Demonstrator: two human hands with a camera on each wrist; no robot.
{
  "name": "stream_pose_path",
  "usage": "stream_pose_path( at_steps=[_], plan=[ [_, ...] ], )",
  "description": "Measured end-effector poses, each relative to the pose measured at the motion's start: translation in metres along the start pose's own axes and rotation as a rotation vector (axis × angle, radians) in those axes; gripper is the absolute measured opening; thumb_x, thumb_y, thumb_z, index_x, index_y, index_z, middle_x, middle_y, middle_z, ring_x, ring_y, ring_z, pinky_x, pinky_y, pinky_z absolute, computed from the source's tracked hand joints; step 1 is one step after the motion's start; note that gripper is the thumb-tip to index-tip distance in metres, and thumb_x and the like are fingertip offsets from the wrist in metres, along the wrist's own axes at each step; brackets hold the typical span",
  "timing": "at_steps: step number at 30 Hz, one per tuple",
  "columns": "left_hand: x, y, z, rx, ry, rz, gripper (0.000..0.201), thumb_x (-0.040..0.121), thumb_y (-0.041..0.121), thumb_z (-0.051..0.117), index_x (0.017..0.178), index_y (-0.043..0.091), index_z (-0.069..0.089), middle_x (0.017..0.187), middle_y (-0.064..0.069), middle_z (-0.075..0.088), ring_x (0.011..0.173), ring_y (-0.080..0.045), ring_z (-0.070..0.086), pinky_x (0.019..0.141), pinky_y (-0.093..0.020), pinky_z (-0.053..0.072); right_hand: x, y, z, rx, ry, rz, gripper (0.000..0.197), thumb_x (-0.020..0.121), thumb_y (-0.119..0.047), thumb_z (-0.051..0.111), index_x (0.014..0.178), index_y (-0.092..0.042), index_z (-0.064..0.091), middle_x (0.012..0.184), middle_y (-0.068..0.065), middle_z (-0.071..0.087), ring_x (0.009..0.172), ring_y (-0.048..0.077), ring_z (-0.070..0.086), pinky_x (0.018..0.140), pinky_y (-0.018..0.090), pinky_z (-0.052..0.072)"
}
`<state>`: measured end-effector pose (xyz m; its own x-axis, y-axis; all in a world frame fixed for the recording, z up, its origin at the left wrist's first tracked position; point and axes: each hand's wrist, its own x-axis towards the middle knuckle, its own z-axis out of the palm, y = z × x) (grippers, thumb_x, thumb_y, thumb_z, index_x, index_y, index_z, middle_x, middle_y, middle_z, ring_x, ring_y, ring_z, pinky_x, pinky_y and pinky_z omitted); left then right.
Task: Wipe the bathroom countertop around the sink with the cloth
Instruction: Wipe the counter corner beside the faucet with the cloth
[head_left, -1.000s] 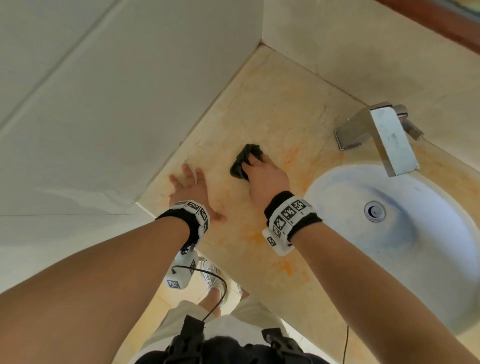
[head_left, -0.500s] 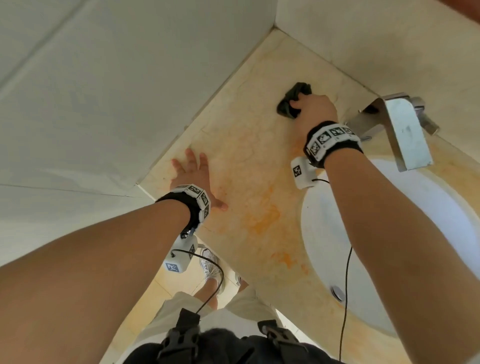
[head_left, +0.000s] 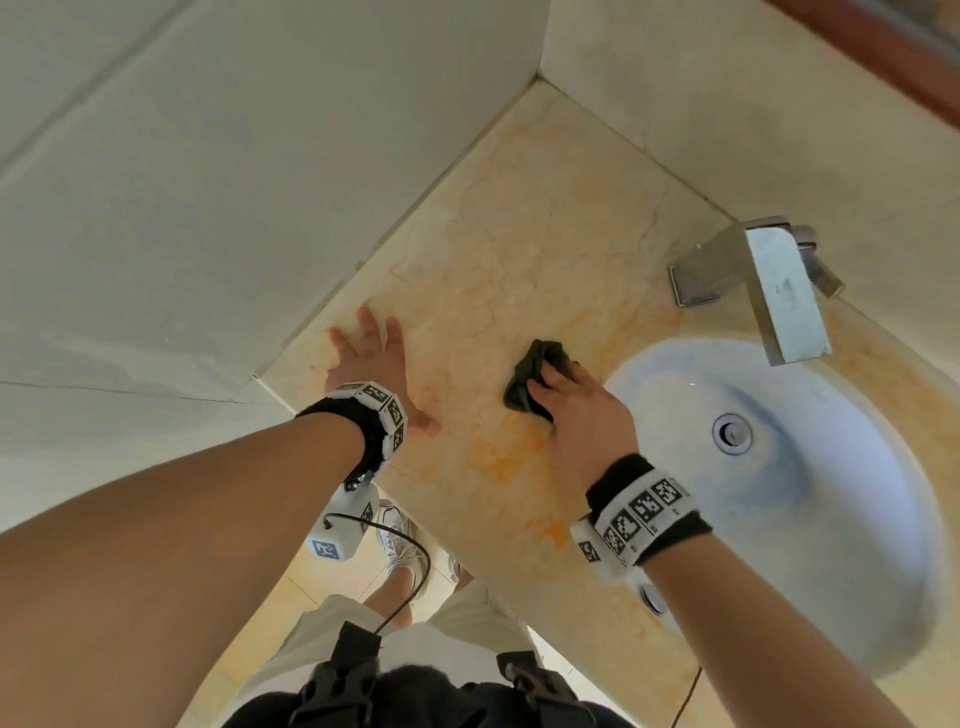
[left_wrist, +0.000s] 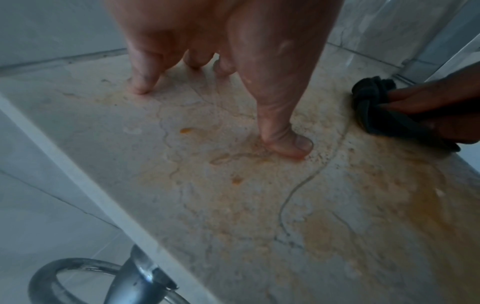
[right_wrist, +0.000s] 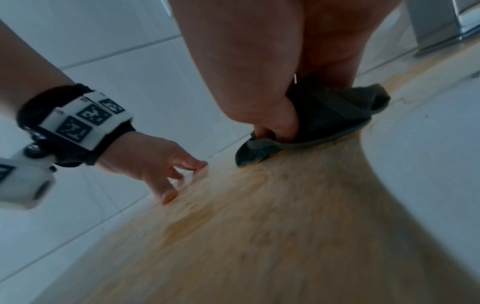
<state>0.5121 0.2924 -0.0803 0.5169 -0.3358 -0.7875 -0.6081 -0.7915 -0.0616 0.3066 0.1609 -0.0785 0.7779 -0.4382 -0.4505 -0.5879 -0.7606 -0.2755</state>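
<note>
Cloth (head_left: 535, 376), dark, soft and likely light, sat bunched in the right hand's (head_left: 579, 410) clenched grasp on the marble countertop (head_left: 519, 249) beside the sink's (head_left: 831, 519) left rim, while the left hand (head_left: 371, 358) rested flat, fingers spread, near the front-left edge.

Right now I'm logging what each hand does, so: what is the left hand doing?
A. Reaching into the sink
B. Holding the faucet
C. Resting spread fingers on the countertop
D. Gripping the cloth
C: the left hand rests with spread fingers on the countertop, while the right hand grips the dark cloth.
</note>
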Motion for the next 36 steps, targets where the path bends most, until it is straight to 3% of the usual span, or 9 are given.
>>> stream_pose_path(
  at_steps=[7,11,14,19,25,28,31,36],
  plan=[
    [-0.001,0.0,0.001,0.001,-0.002,0.005,0.152,0.053,0.069,0.082,0.152,0.02,-0.023,0.155,-0.01,-0.035,0.144,-0.048,-0.018,0.111,-0.062,0.029,0.079,0.032,-0.041,-0.065,0.07,0.082,0.056,0.095,-0.007,0.045,0.144,-0.033,0.043,0.157,-0.007,0.03,0.143,0.024,0.029,0.112,0.039,0.033],
    [0.0,0.0,0.0,0.004,-0.002,0.004,0.153,0.052,0.069,0.083,0.152,0.02,-0.023,0.156,-0.011,-0.035,0.144,-0.049,-0.017,0.111,-0.063,0.028,0.111,0.038,-0.067,-0.069,0.047,0.154,0.059,0.094,-0.008,0.05,0.146,-0.032,0.04,0.156,0.003,0.033,0.137,0.03,0.038,0.11,0.04,0.035],
    [-0.002,0.001,-0.001,0.012,-0.003,0.004,0.152,0.053,0.069,0.082,0.152,0.02,-0.023,0.156,-0.011,-0.035,0.144,-0.048,-0.017,0.109,-0.062,0.029,0.108,0.029,-0.068,-0.08,0.054,0.172,0.058,0.094,-0.009,0.049,0.147,-0.029,0.04,0.155,0.005,0.033,0.135,0.031,0.038,0.108,0.04,0.036],
    [-0.001,0.0,-0.001,-0.003,-0.01,0.009,0.152,0.054,0.068,0.082,0.152,0.021,-0.024,0.154,-0.01,-0.037,0.144,-0.048,-0.018,0.109,-0.062,0.028,0.058,-0.001,-0.027,-0.031,0.091,0.091,0.056,0.092,-0.006,0.047,0.144,-0.029,0.045,0.156,-0.005,0.032,0.141,0.026,0.03,0.108,0.039,0.036],
    [0.002,-0.002,0.0,-0.013,-0.016,0.013,0.154,0.052,0.068,0.084,0.151,0.021,-0.025,0.154,-0.01,-0.038,0.143,-0.048,-0.019,0.11,-0.062,0.027,-0.001,-0.034,0.017,0.017,-0.021,-0.019,0.06,0.09,-0.009,0.052,0.146,-0.027,0.041,0.157,-0.008,0.029,0.147,0.023,0.019,0.113,0.034,0.032],
    [0.002,-0.001,-0.001,-0.005,-0.02,0.01,0.155,0.052,0.069,0.083,0.151,0.021,-0.026,0.154,-0.01,-0.038,0.143,-0.048,-0.019,0.11,-0.062,0.029,0.01,-0.029,0.01,0.015,-0.051,-0.036,0.059,0.092,-0.009,0.051,0.147,-0.028,0.04,0.158,-0.009,0.027,0.147,0.022,0.017,0.114,0.034,0.031],
    [0.003,-0.001,-0.002,0.005,-0.026,0.004,0.156,0.051,0.07,0.083,0.15,0.021,-0.027,0.153,-0.011,-0.039,0.143,-0.049,-0.018,0.11,-0.062,0.03,0.039,-0.017,-0.01,0.006,0.011,-0.029,0.057,0.093,-0.006,0.048,0.145,-0.028,0.044,0.157,-0.008,0.03,0.146,0.023,0.021,0.113,0.038,0.035],
    [0.002,0.0,-0.002,0.012,-0.029,0.0,0.155,0.052,0.07,0.082,0.15,0.021,-0.027,0.153,-0.011,-0.039,0.143,-0.048,-0.018,0.108,-0.062,0.031,0.101,0.023,-0.062,-0.048,0.09,0.158,0.06,0.093,-0.004,0.048,0.145,-0.033,0.042,0.156,-0.002,0.032,0.14,0.027,0.032,0.112,0.04,0.033]
  ],
)
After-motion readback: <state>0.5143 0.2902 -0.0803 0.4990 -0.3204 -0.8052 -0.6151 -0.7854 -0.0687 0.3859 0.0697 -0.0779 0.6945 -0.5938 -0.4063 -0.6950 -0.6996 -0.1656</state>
